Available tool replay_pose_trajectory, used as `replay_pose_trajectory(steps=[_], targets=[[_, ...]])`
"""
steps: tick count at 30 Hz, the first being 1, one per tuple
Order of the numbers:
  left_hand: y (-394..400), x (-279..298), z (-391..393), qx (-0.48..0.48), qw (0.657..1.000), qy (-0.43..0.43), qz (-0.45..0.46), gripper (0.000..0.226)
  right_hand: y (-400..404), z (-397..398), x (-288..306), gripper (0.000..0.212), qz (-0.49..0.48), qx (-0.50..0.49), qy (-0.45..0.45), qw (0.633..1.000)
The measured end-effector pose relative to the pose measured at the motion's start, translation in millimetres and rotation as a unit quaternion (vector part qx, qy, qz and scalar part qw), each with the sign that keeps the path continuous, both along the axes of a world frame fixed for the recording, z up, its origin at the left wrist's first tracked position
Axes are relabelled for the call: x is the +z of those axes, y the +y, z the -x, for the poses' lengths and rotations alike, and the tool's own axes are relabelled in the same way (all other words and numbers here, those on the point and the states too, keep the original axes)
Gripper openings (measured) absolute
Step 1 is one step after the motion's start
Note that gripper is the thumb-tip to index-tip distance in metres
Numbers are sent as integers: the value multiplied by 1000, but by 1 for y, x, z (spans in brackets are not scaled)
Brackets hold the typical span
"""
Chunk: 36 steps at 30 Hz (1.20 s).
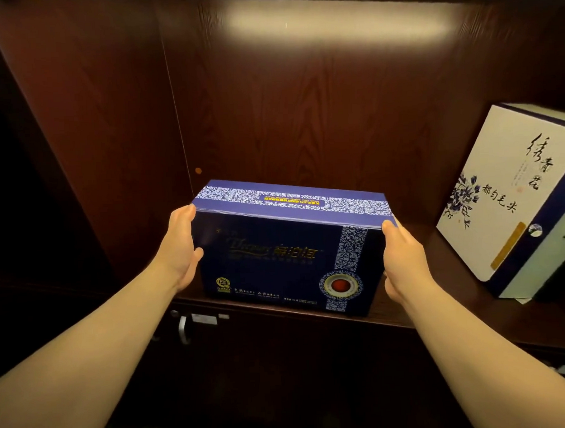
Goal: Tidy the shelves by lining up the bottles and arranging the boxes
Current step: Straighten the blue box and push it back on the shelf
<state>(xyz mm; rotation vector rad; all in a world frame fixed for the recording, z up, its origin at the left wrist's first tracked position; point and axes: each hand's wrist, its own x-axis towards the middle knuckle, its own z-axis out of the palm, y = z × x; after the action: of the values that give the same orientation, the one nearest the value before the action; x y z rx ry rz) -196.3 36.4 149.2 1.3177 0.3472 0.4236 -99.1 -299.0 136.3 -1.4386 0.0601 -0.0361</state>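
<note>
A dark blue box (286,246) with a blue-and-white floral band and gold lettering stands upright at the front of the wooden shelf (416,269), near the left wall. My left hand (179,247) presses flat against its left end, and my right hand (403,257) presses against its right end, so both hold the box between them. A white box (506,191) with black calligraphy and a blue flower print stands tilted on the shelf to the right, apart from the blue box. No bottles are in view.
The dark wood back panel (302,99) and left side wall (92,125) close in the compartment. Below the shelf edge is a cabinet door with a metal handle (182,329). Bare shelf lies between the two boxes.
</note>
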Motion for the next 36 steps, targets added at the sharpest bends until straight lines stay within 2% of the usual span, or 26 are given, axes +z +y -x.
replay_pose_trajectory(steps=[4, 8, 16, 24, 27, 30, 33, 36], targets=[[2, 0, -6, 7, 1000, 4, -9, 44, 1, -6, 0, 43, 3, 2, 1, 1000], [3, 0, -9, 17, 999, 15, -36, 17, 2, -6, -4, 38, -7, 1, -1, 1000], [9, -3, -9, 41, 997, 26, -68, 25, 3, -3, -9, 40, -16, 9, -19, 1000], [12, -6, -6, 19, 997, 26, -70, 21, 1, 3, -1, 39, 11, 20, -4, 1000], [17, -16, -5, 11, 998, 40, -51, 32, -3, 8, -5, 38, -7, 31, 19, 999], [25, -41, -4, 7, 996, 87, -20, 59, -9, 16, -29, 54, -13, 51, 76, 996], [25, -65, -1, -3, 993, 121, -2, 62, -12, 26, -61, 72, -21, 76, 138, 987], [21, -79, 4, -12, 990, 141, 6, 63, -7, 33, -78, 76, -17, 79, 183, 980]])
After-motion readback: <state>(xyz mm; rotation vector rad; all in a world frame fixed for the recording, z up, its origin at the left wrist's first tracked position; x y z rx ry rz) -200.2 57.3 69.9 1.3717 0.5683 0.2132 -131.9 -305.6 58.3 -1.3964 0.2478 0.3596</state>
